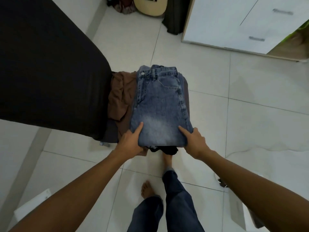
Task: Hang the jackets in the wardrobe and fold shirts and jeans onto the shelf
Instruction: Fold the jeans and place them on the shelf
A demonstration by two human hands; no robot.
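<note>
**Holding the folded jeans stack over the floor**

Both my hands grip a stack with folded blue jeans on top: left hand and right hand at the near corners, thumbs on the denim. A brown garment hangs from its left, beside the black bed.

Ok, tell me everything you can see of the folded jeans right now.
The jeans are mid-blue faded denim, paler near the fold, folded into a compact rectangle with waistband, metal button, belt loops and a front pocket facing up at the far end. They lie flat on top of a brown garment and something black. The left hand and right hand grip the near corners, thumbs on top, fingers underneath.
</note>
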